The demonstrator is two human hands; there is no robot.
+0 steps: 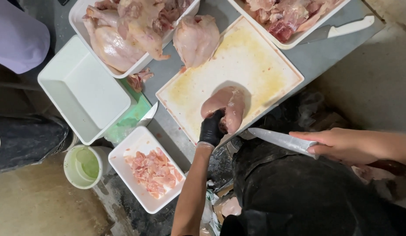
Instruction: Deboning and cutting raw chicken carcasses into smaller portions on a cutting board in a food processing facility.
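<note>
— Grey table [316, 57], stained cutting board [255, 65]: where's the chicken piece [227, 107]?

— On the board's near edge; my gloved left hand [211, 129] fingers grip it. Right hand [343, 144] fingers clasp the knife [279, 139].

This looks like a poultry-cutting station in a meat shop or back kitchen. A stained white cutting board [238, 72] lies on a grey tabletop [319, 54]. Beyond the board stand white trays [78, 19] heaped with raw plucked chicken, and a whole bird [196, 39] rests on its far corner. Left of the board sit an empty white tub [82, 89], a tray of diced meat [148, 168] and a pale bucket [82, 168], probably on a bare concrete floor [36, 205].
</note>
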